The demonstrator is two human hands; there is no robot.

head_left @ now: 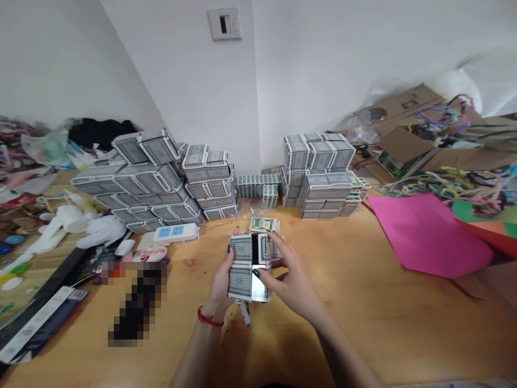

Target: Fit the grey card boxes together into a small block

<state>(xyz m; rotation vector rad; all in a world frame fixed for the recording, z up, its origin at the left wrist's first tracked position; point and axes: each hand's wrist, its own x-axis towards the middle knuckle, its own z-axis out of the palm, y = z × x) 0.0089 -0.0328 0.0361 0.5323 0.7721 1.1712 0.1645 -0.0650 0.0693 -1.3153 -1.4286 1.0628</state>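
Note:
A block of grey-patterned playing cards (241,275) is held up above the wooden table in front of me. My left hand (221,280), with a red cord on its wrist, grips the block's left side, thumb along the edge. My right hand (288,272) holds its right side, the thumb pressed on a bright, shiny patch near the lower right corner and the fingers on the far right edge. A dark gap shows at the block's upper right. Just beyond lies a small green-and-white card pack (263,224). Under the block a grey-and-black tool (244,313) partly shows; its kind is unclear.
Tall stacks of card blocks stand at the back left (149,183) and back right (323,178), with a row of small packs (258,185) between. A white power strip (177,233) lies left. Pink paper (428,234) and a cardboard box (407,148) are on the right.

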